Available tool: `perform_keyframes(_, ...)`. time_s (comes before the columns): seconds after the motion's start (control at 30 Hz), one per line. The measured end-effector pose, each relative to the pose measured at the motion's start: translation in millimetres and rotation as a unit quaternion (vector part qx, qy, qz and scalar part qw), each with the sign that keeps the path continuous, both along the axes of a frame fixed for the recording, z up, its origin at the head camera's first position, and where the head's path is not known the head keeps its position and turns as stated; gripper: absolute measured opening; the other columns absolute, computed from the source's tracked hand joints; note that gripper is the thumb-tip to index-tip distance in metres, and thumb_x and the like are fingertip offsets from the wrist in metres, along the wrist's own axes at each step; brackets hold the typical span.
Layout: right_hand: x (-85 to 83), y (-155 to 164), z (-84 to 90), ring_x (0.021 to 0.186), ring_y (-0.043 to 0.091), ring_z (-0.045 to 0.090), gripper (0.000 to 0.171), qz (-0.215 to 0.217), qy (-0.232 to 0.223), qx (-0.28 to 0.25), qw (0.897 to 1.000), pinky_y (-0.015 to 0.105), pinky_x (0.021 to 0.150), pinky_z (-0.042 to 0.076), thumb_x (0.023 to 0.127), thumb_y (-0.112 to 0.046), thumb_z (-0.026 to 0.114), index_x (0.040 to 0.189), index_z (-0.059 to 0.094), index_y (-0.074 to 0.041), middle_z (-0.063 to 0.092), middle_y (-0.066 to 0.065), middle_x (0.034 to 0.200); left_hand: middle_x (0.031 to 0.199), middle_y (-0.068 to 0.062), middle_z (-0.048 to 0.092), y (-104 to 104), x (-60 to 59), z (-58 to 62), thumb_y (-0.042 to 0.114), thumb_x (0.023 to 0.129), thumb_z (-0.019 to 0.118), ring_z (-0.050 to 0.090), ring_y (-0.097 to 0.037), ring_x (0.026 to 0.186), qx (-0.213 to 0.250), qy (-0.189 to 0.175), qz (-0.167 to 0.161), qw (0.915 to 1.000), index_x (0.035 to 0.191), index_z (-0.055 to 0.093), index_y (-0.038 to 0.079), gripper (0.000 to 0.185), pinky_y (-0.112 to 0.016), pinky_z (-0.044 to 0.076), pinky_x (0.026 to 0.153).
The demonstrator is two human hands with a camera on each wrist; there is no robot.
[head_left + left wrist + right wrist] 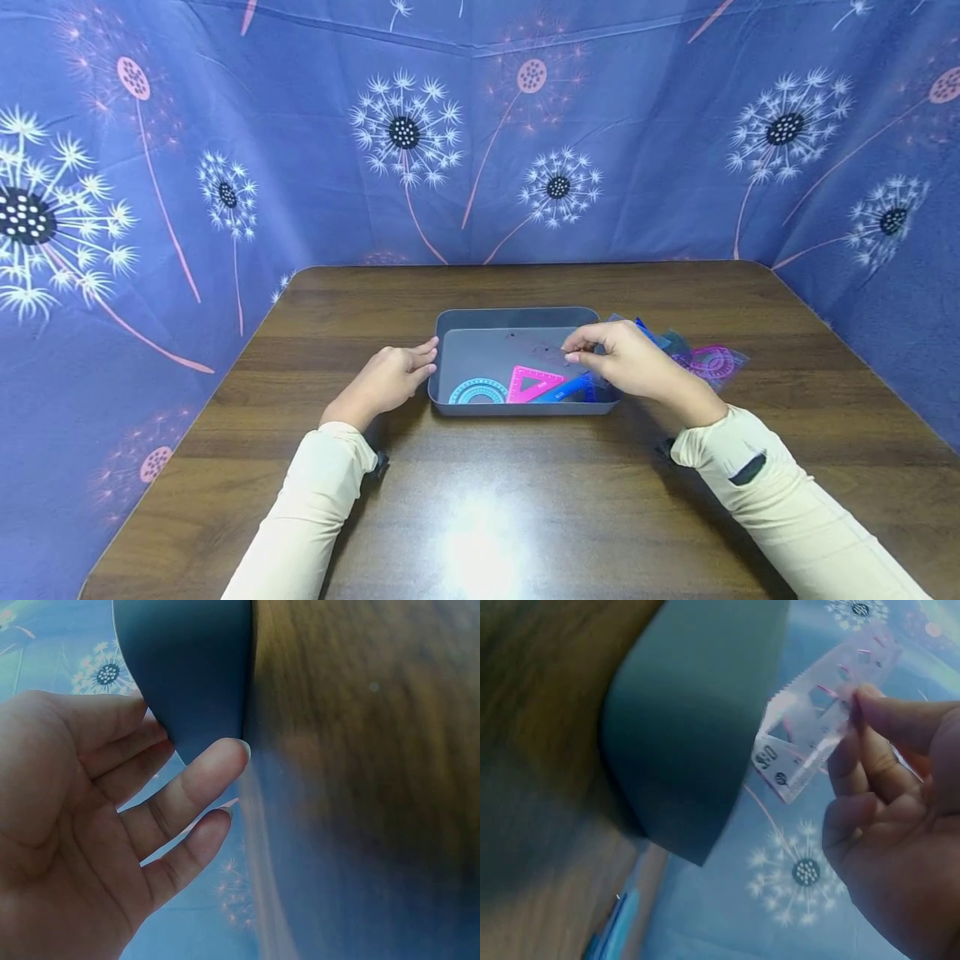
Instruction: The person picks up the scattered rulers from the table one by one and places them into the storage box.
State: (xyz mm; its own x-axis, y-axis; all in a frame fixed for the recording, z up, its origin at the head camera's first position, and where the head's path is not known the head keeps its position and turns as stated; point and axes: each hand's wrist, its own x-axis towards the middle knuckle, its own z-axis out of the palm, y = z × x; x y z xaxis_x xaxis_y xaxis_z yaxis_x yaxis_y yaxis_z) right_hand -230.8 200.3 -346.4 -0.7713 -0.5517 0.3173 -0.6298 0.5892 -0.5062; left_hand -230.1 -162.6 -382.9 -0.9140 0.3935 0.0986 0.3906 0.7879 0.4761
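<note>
My left hand (392, 377) rests its extended fingers against the left end of a dark grey rectangular tray (525, 409). The left wrist view shows its fingertips (232, 754) right at the tray's wall (199, 682). Over the tray's right side, my right hand (630, 357) pinches a clear, pink-tinted stencil ruler (804, 754) between thumb and fingers. It has cut-out shapes and printed marks, and appears faintly in the head view. Along the tray's front lie a light-blue protractor (478, 384), a pink set square (516, 388) and a blue set square (564, 389).
Just right of the tray, partly behind my right hand, several clear coloured pieces lie on the wooden table (450, 467), among them a pink round-patterned stencil (712, 362) and a blue piece (651, 332). A blue dandelion-print cloth (300, 125) hangs behind and beside the table.
</note>
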Motion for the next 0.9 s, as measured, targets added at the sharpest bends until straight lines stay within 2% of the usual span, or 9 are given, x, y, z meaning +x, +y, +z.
perform_keyframes(0.2, -1.5, -8, -12.6, 0.085, 0.011, 0.067, 0.013, 0.044, -0.031, 0.062, 0.997, 0.031, 0.073, 0.055, 0.092, -0.001, 0.069, 0.102, 0.074, -0.009, 0.074, -0.002, 0.091, 0.149, -0.002, 0.048, 2, 0.4, 1.4, 0.021, 0.103, 0.057, 0.053, -0.005, 0.047, -0.002, 0.001, -0.002, 1.0000, 0.136, 0.058, 0.003, 0.038, -0.026, 0.048, 0.063)
perform_keyframes(0.4, -0.3, -9, -27.6, 0.078, 0.010, 0.065, 0.016, 0.092, -0.035, 0.060, 0.993, 0.029, 0.069, 0.053, 0.088, 0.006, 0.070, 0.091, 0.068, -0.010, 0.071, -0.003, 0.082, 0.149, -0.002, 0.047, 1, 0.9, 1.8, 0.020, 0.103, 0.057, 0.054, -0.005, 0.046, -0.008, 0.003, 0.000, 1.0000, 0.136, 0.058, 0.003, 0.037, -0.025, 0.048, 0.063)
perform_keyframes(0.6, -0.7, -10, -33.2, 0.077, 0.006, 0.063, 0.021, 0.108, -0.034, 0.074, 0.991, 0.030, 0.069, 0.054, 0.088, 0.008, 0.068, 0.086, 0.072, -0.012, 0.071, -0.006, 0.082, 0.149, -0.004, 0.047, 2, 1.8, 2.4, 0.019, 0.103, 0.057, 0.054, -0.004, 0.047, -0.010, 0.003, -0.004, 0.9999, 0.136, 0.058, 0.002, 0.038, -0.025, 0.048, 0.064)
perform_keyframes(0.67, 0.0, -10, -32.5, 0.077, 0.005, 0.061, 0.016, 0.103, -0.025, 0.084, 0.991, 0.032, 0.069, 0.054, 0.090, 0.002, 0.068, 0.089, 0.074, -0.013, 0.072, -0.007, 0.084, 0.149, -0.003, 0.047, 2, 2.7, 2.9, 0.019, 0.103, 0.057, 0.055, -0.003, 0.047, -0.011, 0.002, -0.003, 0.9999, 0.136, 0.058, 0.002, 0.037, -0.026, 0.049, 0.065)
perform_keyframes(0.77, 1.2, -11, -30.9, 0.075, 0.004, 0.058, 0.010, 0.093, -0.025, 0.102, 0.990, 0.031, 0.068, 0.053, 0.097, -0.015, 0.066, 0.097, 0.075, -0.015, 0.071, -0.008, 0.085, 0.149, -0.004, 0.047, 2, 3.3, 3.5, 0.019, 0.103, 0.057, 0.056, -0.004, 0.047, -0.014, 0.005, -0.003, 0.9999, 0.136, 0.059, 0.002, 0.037, -0.027, 0.050, 0.068)
perform_keyframes(0.9, 2.9, -12, -29.3, 0.074, 0.005, 0.056, 0.026, 0.088, -0.027, 0.122, 0.988, 0.028, 0.068, 0.049, 0.103, -0.036, 0.056, 0.096, 0.075, -0.019, 0.067, -0.010, 0.084, 0.149, -0.004, 0.047, 2, 3.0, 3.0, 0.019, 0.103, 0.056, 0.057, -0.004, 0.049, -0.012, 0.004, -0.002, 0.9999, 0.135, 0.059, 0.002, 0.037, -0.026, 0.051, 0.068)
